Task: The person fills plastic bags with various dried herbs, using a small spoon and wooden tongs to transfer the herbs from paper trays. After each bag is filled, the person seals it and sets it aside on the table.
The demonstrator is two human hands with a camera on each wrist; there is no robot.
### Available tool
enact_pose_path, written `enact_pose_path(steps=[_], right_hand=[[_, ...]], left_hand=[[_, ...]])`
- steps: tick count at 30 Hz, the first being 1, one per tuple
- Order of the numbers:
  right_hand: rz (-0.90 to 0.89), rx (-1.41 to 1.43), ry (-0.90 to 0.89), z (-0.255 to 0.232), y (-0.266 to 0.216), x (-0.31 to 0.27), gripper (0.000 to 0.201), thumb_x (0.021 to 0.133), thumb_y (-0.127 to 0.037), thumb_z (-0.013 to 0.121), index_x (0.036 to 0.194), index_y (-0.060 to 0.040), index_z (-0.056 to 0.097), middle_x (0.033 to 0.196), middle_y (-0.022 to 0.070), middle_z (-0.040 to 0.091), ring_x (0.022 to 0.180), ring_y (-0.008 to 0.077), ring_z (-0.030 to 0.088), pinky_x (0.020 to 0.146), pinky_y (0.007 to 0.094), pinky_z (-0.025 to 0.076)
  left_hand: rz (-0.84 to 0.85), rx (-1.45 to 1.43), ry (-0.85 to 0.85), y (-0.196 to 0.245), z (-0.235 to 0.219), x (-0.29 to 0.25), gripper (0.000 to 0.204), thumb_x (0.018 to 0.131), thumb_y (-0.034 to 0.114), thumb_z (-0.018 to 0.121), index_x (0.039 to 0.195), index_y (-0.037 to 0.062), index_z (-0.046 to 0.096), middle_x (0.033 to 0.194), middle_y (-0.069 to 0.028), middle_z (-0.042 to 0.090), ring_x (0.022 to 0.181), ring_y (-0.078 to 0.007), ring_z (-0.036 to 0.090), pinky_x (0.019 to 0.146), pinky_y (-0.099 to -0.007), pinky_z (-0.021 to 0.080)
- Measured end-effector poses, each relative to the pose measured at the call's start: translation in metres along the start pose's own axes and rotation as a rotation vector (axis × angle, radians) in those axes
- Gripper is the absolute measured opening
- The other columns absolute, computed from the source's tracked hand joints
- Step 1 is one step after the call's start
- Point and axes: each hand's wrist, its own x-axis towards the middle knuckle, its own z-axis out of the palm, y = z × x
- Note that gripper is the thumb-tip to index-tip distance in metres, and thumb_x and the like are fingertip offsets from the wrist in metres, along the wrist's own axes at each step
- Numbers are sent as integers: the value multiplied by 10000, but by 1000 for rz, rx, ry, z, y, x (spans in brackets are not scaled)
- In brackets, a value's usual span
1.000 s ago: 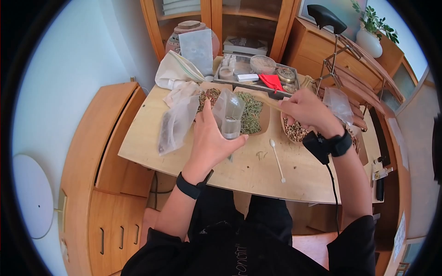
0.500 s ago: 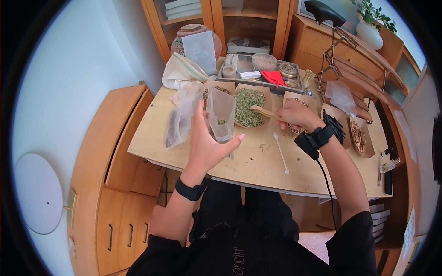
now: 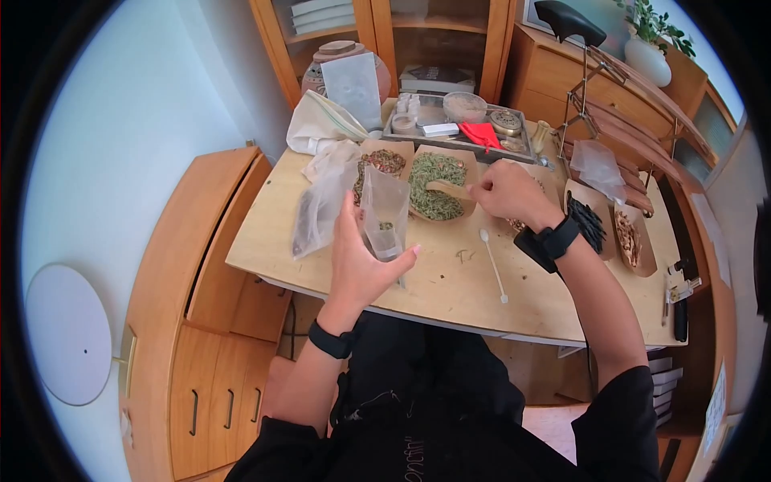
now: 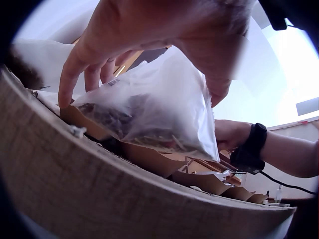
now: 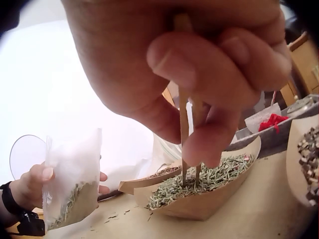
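My left hand (image 3: 359, 262) holds a translucent bag (image 3: 385, 210) between its thumb and spread fingers. Dried herbs show low inside the bag (image 5: 75, 199) in the right wrist view. Wooden tongs (image 3: 451, 189) are pinched in my right hand (image 3: 514, 193), and their two tips (image 5: 191, 177) touch the green herbs (image 3: 438, 181) in a paper tray (image 5: 199, 206). The left wrist view shows the bag (image 4: 154, 107) hanging between the left thumb and fingers, with the right hand (image 4: 232, 134) beyond it.
Paper trays of reddish herbs (image 3: 384, 162), black pieces (image 3: 586, 221) and pale brown pieces (image 3: 628, 239) stand around. A white spoon-like stick (image 3: 494, 265) lies on the table (image 3: 401, 299). More bags (image 3: 321, 210) lie left; a grey tray (image 3: 385, 133) with bowls stands behind.
My right hand has come lower and the tongs' tips now reach the green herbs. The bag stands more upright in my left hand. The head view has shifted slightly.
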Motion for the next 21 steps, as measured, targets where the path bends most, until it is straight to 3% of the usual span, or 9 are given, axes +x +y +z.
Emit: enact_pose_path(steps=[2,4,11,16,19,21], right_hand=[[0,-30,44,-3,-5,-2,308,796,-269,633,696,17,686,632,242,603,658,384,635,636,440,527],[-73,-39,212,2,-9,-2,301,764,-286,658,682,2,687,640,235,620,674,374,652,664,435,535],[-125,-79,149,21,-16,-9,257,741,-279,669,702,-26,695,692,217,651,696,361,664,665,428,543],[-150,-126,259,8,2,-16,265,780,-273,684,687,-25,677,640,156,647,602,319,640,579,405,509],[-37,26,103,-14,-10,-32,251,747,-271,685,687,-28,691,690,176,659,673,348,658,639,416,535],[-81,33,78,-14,-9,-38,245,746,-270,688,687,-32,690,686,169,659,683,341,658,642,417,533]], left_hand=[[26,20,20,-1,2,-2,1077,666,265,839,1434,-74,165,1349,-270,397,1258,-331,432,1033,-411,367],[13,-13,27,-4,6,-5,1073,666,266,839,1435,-67,169,1341,-267,405,1249,-330,438,1028,-413,370],[46,-43,94,-5,17,-5,1049,672,229,839,1434,-53,175,1299,-227,440,1206,-291,471,999,-397,394],[49,-125,96,-7,24,-1,1038,685,194,827,1438,-50,157,1307,-204,434,1212,-269,462,998,-383,394],[46,-166,78,-6,28,0,1030,692,173,818,1443,-44,147,1307,-190,435,1210,-260,460,999,-378,393],[38,-208,74,-6,32,-1,1026,695,164,813,1445,-41,143,1303,-184,439,1207,-255,461,1000,-376,392]])
